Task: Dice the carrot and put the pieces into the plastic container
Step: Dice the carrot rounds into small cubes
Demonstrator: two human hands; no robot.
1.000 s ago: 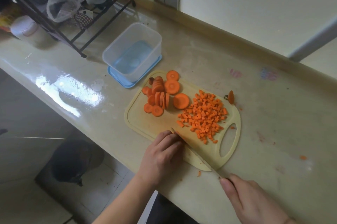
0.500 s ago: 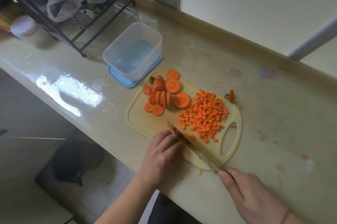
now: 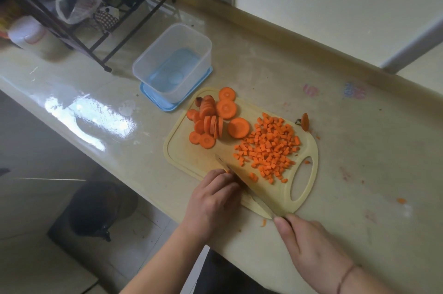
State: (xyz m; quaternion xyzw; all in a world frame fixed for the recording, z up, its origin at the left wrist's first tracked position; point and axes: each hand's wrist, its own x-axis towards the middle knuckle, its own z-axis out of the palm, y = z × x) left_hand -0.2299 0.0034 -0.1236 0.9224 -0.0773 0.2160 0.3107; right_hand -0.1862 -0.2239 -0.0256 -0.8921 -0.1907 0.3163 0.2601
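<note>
Rack [image 3: 79, 20] stands far left on the counter [image 3: 359, 150]. Container [image 3: 172, 63], on a blue lid [image 3: 165, 104], holds no carrot. Just right of it, the board [image 3: 182, 150] carries slices [image 3: 211, 121] at its far left and dice [image 3: 268, 150] at centre-right. Left hand [image 3: 213, 200], fingers curled, presses down on a carrot piece at the board's near edge; the piece is mostly hidden. Knife [image 3: 242, 183] blade lies against those fingers. Right hand [image 3: 309, 243] grips the handle.
</note>
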